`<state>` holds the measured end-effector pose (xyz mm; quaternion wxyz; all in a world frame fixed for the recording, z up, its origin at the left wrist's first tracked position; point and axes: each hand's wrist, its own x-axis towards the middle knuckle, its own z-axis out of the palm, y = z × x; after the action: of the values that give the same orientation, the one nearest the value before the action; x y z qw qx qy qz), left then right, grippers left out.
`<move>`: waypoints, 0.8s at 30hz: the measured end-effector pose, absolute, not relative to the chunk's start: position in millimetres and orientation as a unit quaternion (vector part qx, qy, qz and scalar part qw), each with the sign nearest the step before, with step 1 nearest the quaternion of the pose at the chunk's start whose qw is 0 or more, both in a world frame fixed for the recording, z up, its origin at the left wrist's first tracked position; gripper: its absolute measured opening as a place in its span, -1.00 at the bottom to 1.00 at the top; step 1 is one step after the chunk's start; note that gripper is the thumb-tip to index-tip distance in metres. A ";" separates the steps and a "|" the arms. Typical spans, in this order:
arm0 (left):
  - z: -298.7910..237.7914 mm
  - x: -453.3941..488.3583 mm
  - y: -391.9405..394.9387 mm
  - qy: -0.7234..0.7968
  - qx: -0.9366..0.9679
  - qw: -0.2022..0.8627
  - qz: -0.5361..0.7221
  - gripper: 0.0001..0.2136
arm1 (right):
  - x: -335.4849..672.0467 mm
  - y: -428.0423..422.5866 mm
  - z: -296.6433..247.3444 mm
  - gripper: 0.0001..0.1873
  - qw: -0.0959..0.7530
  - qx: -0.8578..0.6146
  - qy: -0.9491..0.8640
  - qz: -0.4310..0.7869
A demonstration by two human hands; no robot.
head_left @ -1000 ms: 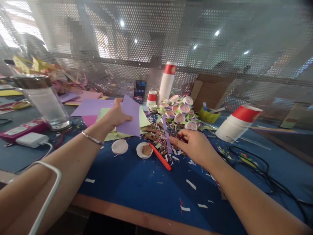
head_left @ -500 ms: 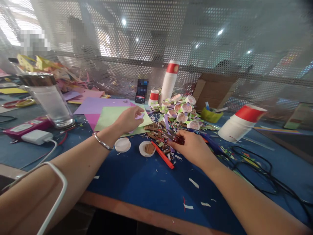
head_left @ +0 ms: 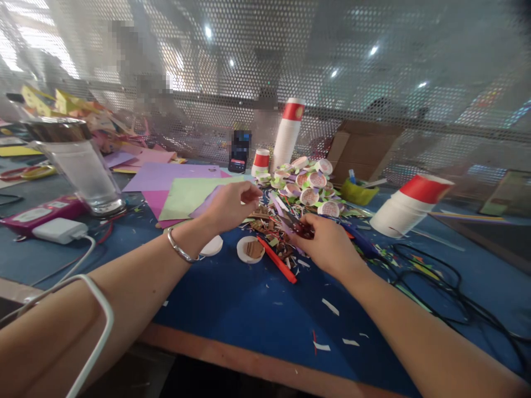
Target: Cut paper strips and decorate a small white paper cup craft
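My left hand (head_left: 232, 205) hovers over the right part of a light green sheet (head_left: 186, 193), its fingers loosely curled, with a gap between thumb and fingers. A lilac paper piece (head_left: 206, 203) shows on the green sheet just behind that hand. My right hand (head_left: 327, 243) is closed around scissors (head_left: 305, 229) with dark red handles; their blades point up and left over a heap of paper scraps (head_left: 265, 221). A lilac strip (head_left: 279, 204) lies near the blades. Below the scraps are a red pen (head_left: 277, 260) and a white disc (head_left: 244, 255) with brown cardboard on it.
Behind the scraps pile several small decorated discs (head_left: 317, 179). Tall stacked paper cups (head_left: 288, 132) and a phone (head_left: 238, 152) stand farther back. Tilted cups (head_left: 409, 207) and black cables (head_left: 440, 293) are to the right. A glass bottle (head_left: 83, 171) and white charger (head_left: 62, 229) are left.
My left hand has moved right, away from the lilac piece that was at its fingers and now shows on the green sheet. My right hand stays nearly in place with the scissors.
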<state>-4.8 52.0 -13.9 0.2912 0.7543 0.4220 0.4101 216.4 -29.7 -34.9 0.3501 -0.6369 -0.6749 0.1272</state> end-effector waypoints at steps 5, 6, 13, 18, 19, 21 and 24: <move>-14.4 -0.8 44.0 0.420 0.716 0.420 0.367 -0.89 | 216.4 -31.0 -32.7 -0.62 0.440 -0.578 -0.657 0.202; -13.9 1.0 41.5 0.417 0.703 0.453 0.356 -0.85 | 214.6 -32.2 -31.8 -0.56 0.452 -0.567 -0.653 0.217; -9.7 19.7 26.4 0.375 0.613 0.587 0.372 -0.85 | 201.3 -41.1 -26.1 -0.40 0.434 -0.550 -0.658 0.275; -2.8 13.2 30.1 0.380 0.558 0.589 0.444 -0.87 | 213.9 -41.3 -22.0 -0.53 0.345 -0.599 -0.696 0.196; -0.9 10.5 31.3 0.384 0.549 0.586 0.457 -0.88 | 216.7 -41.8 -21.0 -0.59 0.316 -0.611 -0.705 0.175; 2.6 6.4 32.4 0.390 0.535 0.581 0.474 -0.89 | 220.3 -43.5 -19.3 -0.71 0.259 -0.629 -0.720 0.140; 5.8 6.1 29.5 0.390 0.531 0.584 0.475 -0.89 | 219.8 -47.3 -17.4 -0.78 0.184 -0.643 -0.736 0.101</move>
<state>6.1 29.5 5.8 0.5836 0.5310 0.3897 0.4749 219.8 -47.3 -17.4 0.1841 -0.6433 -0.7363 0.1007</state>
